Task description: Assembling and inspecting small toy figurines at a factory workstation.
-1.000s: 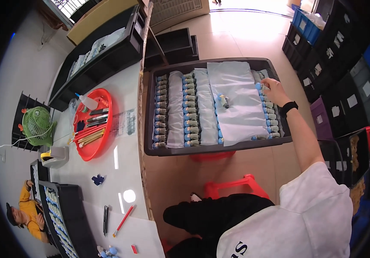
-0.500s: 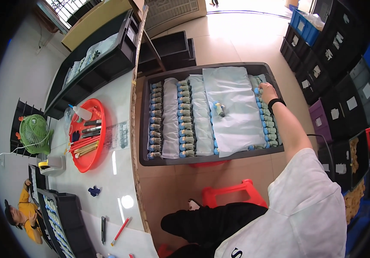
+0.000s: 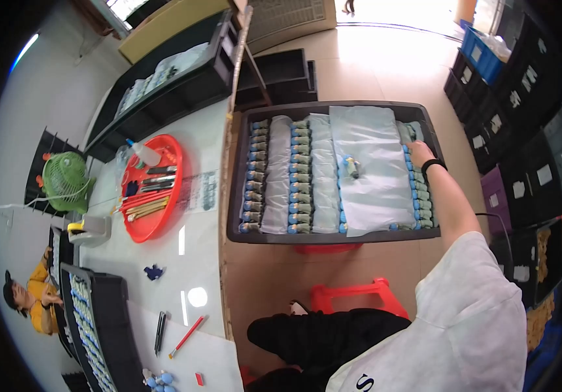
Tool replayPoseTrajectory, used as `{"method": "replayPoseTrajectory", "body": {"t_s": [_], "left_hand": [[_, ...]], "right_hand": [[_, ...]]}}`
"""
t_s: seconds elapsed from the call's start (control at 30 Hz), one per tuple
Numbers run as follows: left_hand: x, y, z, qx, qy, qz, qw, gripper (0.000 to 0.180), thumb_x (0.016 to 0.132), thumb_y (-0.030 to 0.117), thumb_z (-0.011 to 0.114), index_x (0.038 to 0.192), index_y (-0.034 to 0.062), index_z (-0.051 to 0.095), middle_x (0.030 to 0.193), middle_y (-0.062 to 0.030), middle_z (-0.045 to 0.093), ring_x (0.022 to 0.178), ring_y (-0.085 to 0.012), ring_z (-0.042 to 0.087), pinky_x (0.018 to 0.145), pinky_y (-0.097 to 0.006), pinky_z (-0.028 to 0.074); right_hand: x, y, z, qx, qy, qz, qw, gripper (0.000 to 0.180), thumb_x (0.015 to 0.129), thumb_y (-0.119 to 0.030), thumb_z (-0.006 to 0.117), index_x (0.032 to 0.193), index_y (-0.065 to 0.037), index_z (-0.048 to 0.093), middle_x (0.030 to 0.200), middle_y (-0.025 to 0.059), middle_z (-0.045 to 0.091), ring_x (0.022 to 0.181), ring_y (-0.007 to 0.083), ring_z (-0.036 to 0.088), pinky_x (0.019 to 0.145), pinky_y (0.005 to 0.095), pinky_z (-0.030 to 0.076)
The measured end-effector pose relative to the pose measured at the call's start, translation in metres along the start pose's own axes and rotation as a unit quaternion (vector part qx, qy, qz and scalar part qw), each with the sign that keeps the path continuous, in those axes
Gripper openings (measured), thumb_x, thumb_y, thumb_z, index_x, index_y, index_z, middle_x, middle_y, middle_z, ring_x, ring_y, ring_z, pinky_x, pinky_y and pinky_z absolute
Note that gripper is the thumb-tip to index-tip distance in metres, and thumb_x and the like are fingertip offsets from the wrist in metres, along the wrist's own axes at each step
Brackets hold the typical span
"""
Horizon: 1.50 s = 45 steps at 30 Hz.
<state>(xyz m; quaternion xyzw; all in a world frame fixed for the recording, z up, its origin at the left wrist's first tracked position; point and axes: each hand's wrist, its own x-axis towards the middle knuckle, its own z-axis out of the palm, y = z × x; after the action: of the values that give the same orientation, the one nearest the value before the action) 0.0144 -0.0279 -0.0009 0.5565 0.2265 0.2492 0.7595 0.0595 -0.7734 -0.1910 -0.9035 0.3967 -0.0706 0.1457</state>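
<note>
My right hand reaches over the right end of a large black tray. Its fingers are bent together on a small painted figurine in the rightmost row, and they hide most of that piece. The row's figurines have blue tops and grey-green bodies. To the left of my hand lies a white sheet, with a single figurine lying on it. More rows of figurines stand further left, separated by white paper strips. My left hand is out of view.
At left, a white table holds a red dish of brushes and a bottle, a tape dispenser and black bins. A red stool stands near my legs. Stacked crates line the right. A person in yellow works far left.
The view has shifted, so the tray and table appear further right. My right hand stays at the rightmost row and has moved slightly nearer along it.
</note>
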Motion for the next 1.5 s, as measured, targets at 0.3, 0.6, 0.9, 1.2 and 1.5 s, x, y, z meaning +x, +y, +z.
{"method": "replayPoseTrajectory", "body": {"t_s": [0.3,0.6,0.9,1.2,1.5], "left_hand": [[0.002,0.0,0.009,-0.066,-0.058,-0.012,0.996,0.017,0.087,0.001,0.046,0.103,-0.0008,0.05,0.1,-0.0138,0.056,0.095,-0.0243,0.054,0.087,-0.038,0.044],[-0.001,0.002,0.0,-0.143,-0.079,-0.034,0.986,0.016,0.086,-0.001,0.045,0.1,-0.0017,0.054,0.098,-0.0144,0.059,0.097,-0.0244,0.057,0.09,-0.036,0.045],[0.001,-0.002,-0.006,-0.162,-0.124,-0.05,0.978,0.016,0.086,-0.003,0.046,0.1,-0.0034,0.054,0.098,-0.0131,0.059,0.097,-0.0217,0.056,0.091,-0.033,0.043],[0.004,-0.004,-0.008,-0.179,-0.147,-0.064,0.971,0.017,0.086,-0.002,0.046,0.101,-0.0037,0.054,0.1,-0.0121,0.059,0.097,-0.0188,0.055,0.089,-0.03,0.043],[0.005,-0.004,-0.008,-0.188,-0.148,-0.061,0.969,0.018,0.086,-0.001,0.046,0.102,-0.0038,0.053,0.1,-0.0126,0.059,0.097,-0.0197,0.055,0.09,-0.031,0.043]], "right_hand": [[0.075,-0.049,-0.006,0.028,0.225,-0.174,0.958,0.045,0.075,0.002,0.047,0.119,-0.005,0.048,0.113,0.0179,0.054,0.105,0.0292,0.052,0.091,0.0367,0.041],[-0.119,-0.458,-0.113,0.376,-0.047,-0.484,0.789,0.026,0.083,-0.003,0.053,0.108,-0.001,0.056,0.091,0.0062,0.06,0.084,0.012,0.057,0.077,0.0241,0.045],[-0.396,-0.644,-0.085,0.145,-0.305,-0.748,0.571,0.035,0.074,-0.019,0.064,0.103,-0.003,0.055,0.086,0.0163,0.062,0.08,0.0315,0.059,0.07,0.0368,0.048],[-0.41,-0.644,-0.054,0.082,-0.313,-0.734,0.597,0.051,0.068,-0.013,0.068,0.115,-0.004,0.049,0.091,0.0171,0.06,0.082,0.0287,0.059,0.071,0.0342,0.046],[-0.415,-0.63,-0.039,0.057,-0.239,-0.733,0.634,0.044,0.075,-0.016,0.062,0.115,-0.004,0.049,0.087,0.012,0.059,0.081,0.029,0.056,0.069,0.0352,0.046]]}}
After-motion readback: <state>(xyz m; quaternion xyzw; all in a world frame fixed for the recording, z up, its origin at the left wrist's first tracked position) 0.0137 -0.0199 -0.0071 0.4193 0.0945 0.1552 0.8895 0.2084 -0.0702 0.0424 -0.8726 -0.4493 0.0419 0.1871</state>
